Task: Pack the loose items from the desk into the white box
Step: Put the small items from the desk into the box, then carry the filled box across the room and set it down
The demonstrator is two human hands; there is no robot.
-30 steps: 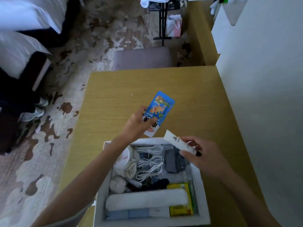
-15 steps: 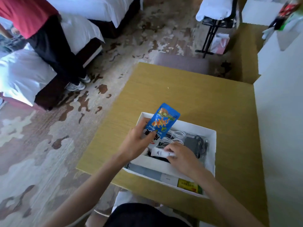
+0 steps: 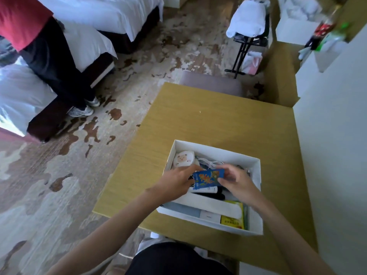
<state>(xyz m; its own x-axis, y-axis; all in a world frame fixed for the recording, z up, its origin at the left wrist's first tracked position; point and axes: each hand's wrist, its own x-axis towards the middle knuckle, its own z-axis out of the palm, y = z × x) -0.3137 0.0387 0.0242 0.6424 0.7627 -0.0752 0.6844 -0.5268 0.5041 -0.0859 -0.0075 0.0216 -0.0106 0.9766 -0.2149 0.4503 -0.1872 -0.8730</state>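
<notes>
Pinching flat, glossy blue packet at both ends: left hand and right hand are gripping it | packet is hanging over rectangular white box under the hands, on wood-grain desk.

Both bare forearms extended forward and converging, left grip and right grip close together, fingers curled, each pinching an opposite end of one blue packet.

left hand + right hand pinch blue packet | over white box | on desk
</notes>
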